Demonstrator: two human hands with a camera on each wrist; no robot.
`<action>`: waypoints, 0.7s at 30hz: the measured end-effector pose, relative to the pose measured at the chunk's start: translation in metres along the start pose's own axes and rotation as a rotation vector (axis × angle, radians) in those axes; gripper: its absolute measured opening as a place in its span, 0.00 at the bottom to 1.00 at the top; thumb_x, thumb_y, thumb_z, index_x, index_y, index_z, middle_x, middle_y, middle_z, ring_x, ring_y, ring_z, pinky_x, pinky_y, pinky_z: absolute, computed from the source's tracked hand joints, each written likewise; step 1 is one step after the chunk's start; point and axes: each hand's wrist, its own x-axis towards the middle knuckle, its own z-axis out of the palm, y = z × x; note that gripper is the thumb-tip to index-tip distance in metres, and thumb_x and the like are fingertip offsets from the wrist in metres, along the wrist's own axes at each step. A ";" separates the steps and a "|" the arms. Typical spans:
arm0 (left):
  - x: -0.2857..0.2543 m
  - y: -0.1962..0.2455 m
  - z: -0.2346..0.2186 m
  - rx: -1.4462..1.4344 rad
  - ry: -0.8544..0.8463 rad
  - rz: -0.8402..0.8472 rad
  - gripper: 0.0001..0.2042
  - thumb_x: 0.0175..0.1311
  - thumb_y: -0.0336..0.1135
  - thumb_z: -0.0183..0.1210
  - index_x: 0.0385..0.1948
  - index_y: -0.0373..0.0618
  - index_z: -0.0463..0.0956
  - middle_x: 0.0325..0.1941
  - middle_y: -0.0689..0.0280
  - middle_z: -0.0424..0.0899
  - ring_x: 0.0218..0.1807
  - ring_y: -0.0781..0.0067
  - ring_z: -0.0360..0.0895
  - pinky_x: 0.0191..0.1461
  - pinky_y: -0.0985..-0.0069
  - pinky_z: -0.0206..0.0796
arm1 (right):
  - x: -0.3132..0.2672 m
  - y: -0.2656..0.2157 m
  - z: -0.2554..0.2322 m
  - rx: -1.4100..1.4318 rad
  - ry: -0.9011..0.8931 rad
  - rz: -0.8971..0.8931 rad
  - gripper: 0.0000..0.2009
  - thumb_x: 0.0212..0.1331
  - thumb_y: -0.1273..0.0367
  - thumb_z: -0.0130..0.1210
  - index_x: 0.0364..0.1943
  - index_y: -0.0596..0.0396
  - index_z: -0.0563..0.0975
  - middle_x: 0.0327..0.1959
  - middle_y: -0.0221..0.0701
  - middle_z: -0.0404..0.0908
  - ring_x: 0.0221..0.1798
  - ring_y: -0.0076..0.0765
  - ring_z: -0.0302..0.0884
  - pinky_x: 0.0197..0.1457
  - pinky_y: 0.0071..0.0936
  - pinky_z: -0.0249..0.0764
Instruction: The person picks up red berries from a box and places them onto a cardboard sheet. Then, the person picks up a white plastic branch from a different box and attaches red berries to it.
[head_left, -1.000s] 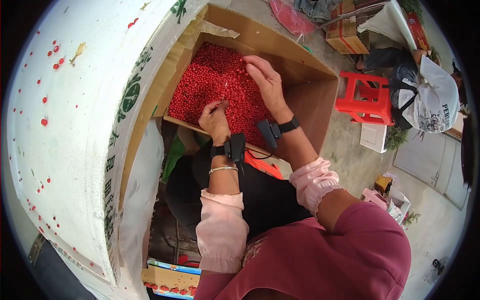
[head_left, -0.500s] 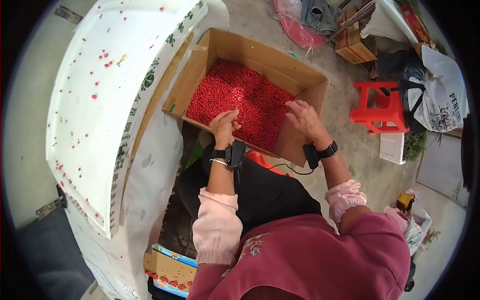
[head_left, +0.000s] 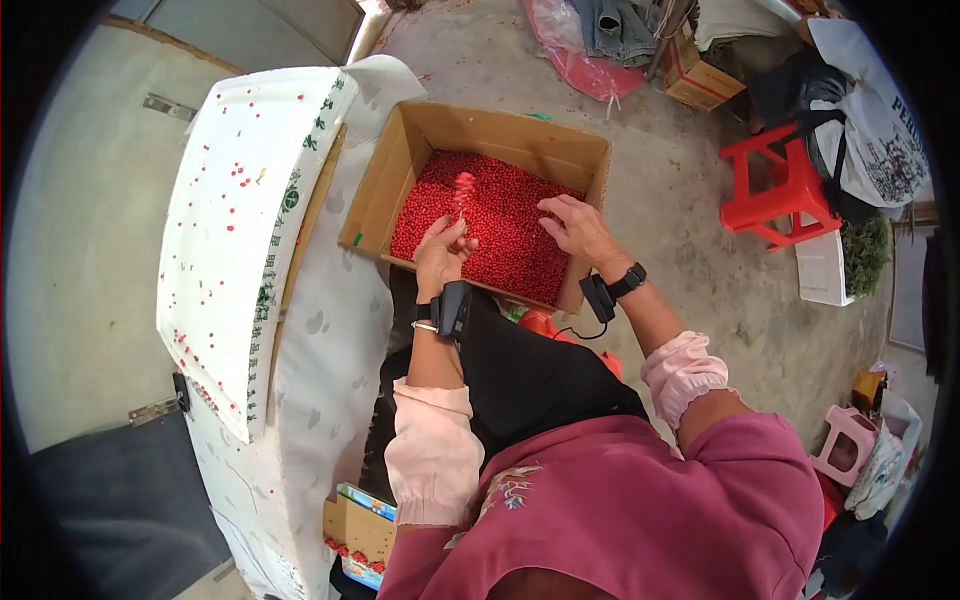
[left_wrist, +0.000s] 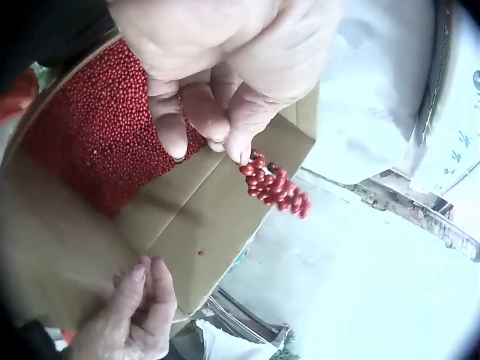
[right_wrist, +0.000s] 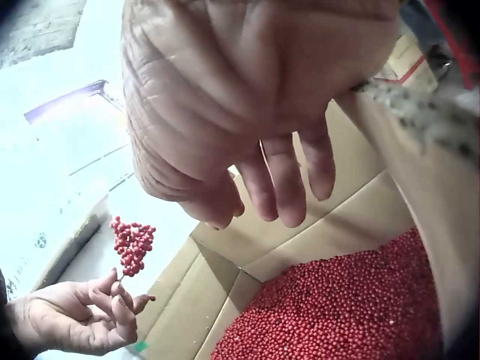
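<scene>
My left hand (head_left: 440, 258) is over the near left part of a cardboard box (head_left: 375, 205), its thumb and finger pinching the stem end of a small cluster of red berries (left_wrist: 275, 185). The cluster (right_wrist: 133, 244) points up and away from the fingertips. Below lies a thick bed of loose red berries (head_left: 500, 205) covering the box bottom. My right hand (head_left: 580, 232) hovers at the right side of the box, apart from the cluster. Its fingers (right_wrist: 286, 195) hang loosely bent with nothing visible between them.
Left of the box stands a white foam lid or tray (head_left: 215, 230) with scattered berries, on a cloth-covered surface (head_left: 325, 330). A red plastic stool (head_left: 780, 190) is to the right on the concrete floor (head_left: 670, 210). A strip of card (head_left: 360, 530) with berry clusters lies near my left elbow.
The head view has shifted, so the box looks smaller. My right hand pulled back from above the berries to the right side, then came slightly inward. My left hand still holds the cluster.
</scene>
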 end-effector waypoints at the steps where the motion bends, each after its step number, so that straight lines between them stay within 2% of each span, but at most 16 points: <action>1: -0.001 -0.001 0.001 -0.038 -0.024 -0.008 0.10 0.52 0.22 0.56 0.37 0.38 0.69 0.25 0.66 0.73 0.24 0.79 0.68 0.36 0.75 0.71 | 0.000 0.001 0.000 0.025 0.012 0.004 0.10 0.50 0.70 0.53 0.38 0.56 0.73 0.35 0.40 0.75 0.38 0.49 0.72 0.42 0.37 0.71; 4: -0.002 -0.006 0.002 -0.035 0.001 0.000 0.10 0.53 0.23 0.56 0.37 0.39 0.68 0.25 0.66 0.73 0.24 0.79 0.68 0.38 0.74 0.70 | -0.002 0.002 -0.001 0.078 0.024 0.010 0.10 0.50 0.70 0.53 0.37 0.56 0.74 0.34 0.39 0.75 0.37 0.49 0.73 0.40 0.36 0.72; 6: -0.005 -0.007 0.002 -0.039 0.015 0.007 0.10 0.53 0.23 0.56 0.37 0.39 0.68 0.26 0.66 0.73 0.24 0.79 0.68 0.39 0.73 0.70 | -0.002 0.002 -0.004 0.059 -0.058 0.031 0.10 0.50 0.70 0.53 0.37 0.57 0.74 0.33 0.39 0.75 0.36 0.46 0.74 0.40 0.34 0.72; 8: -0.005 -0.008 0.000 -0.077 -0.073 0.001 0.10 0.53 0.23 0.55 0.37 0.39 0.68 0.25 0.66 0.73 0.24 0.79 0.68 0.39 0.73 0.70 | 0.003 0.002 -0.006 0.046 -0.100 0.039 0.10 0.50 0.69 0.52 0.37 0.57 0.74 0.33 0.39 0.76 0.36 0.45 0.74 0.40 0.33 0.72; 11: -0.001 -0.009 -0.009 -0.114 -0.112 -0.010 0.10 0.54 0.23 0.55 0.38 0.39 0.68 0.26 0.66 0.73 0.24 0.78 0.68 0.39 0.73 0.71 | 0.021 -0.003 -0.001 0.239 0.012 0.069 0.10 0.52 0.69 0.52 0.37 0.57 0.74 0.29 0.34 0.77 0.34 0.33 0.75 0.36 0.28 0.72; 12: 0.001 -0.010 -0.012 -0.126 -0.112 -0.013 0.11 0.54 0.23 0.55 0.39 0.38 0.68 0.26 0.65 0.73 0.24 0.78 0.68 0.40 0.72 0.71 | 0.031 -0.005 0.004 0.236 -0.002 0.072 0.10 0.52 0.69 0.52 0.37 0.57 0.74 0.29 0.34 0.77 0.34 0.33 0.75 0.36 0.28 0.72; 15: 0.011 -0.015 -0.028 -0.150 -0.064 -0.022 0.12 0.53 0.22 0.55 0.40 0.37 0.68 0.27 0.64 0.74 0.25 0.77 0.69 0.40 0.72 0.71 | 0.071 -0.016 0.030 0.509 0.170 0.301 0.11 0.52 0.67 0.53 0.38 0.55 0.75 0.27 0.27 0.76 0.31 0.21 0.72 0.30 0.22 0.70; 16: 0.014 -0.017 -0.034 -0.148 -0.028 -0.021 0.12 0.53 0.22 0.55 0.40 0.36 0.68 0.27 0.63 0.74 0.25 0.76 0.70 0.39 0.72 0.71 | 0.081 -0.016 0.045 0.503 0.150 0.309 0.11 0.52 0.67 0.53 0.38 0.55 0.75 0.27 0.27 0.76 0.31 0.21 0.72 0.30 0.22 0.70; 19: 0.025 -0.027 -0.054 -0.148 0.043 -0.013 0.13 0.52 0.22 0.56 0.41 0.35 0.69 0.28 0.62 0.76 0.26 0.75 0.72 0.37 0.72 0.72 | 0.102 0.001 0.109 0.864 0.085 0.817 0.11 0.49 0.66 0.56 0.35 0.56 0.77 0.34 0.38 0.79 0.36 0.31 0.76 0.40 0.27 0.70; 21: 0.027 -0.032 -0.070 -0.117 0.117 0.038 0.13 0.51 0.23 0.56 0.40 0.34 0.71 0.29 0.59 0.77 0.27 0.73 0.75 0.35 0.73 0.73 | 0.086 0.061 0.173 0.581 -0.040 0.794 0.15 0.47 0.64 0.57 0.38 0.57 0.77 0.35 0.37 0.79 0.37 0.31 0.75 0.42 0.26 0.70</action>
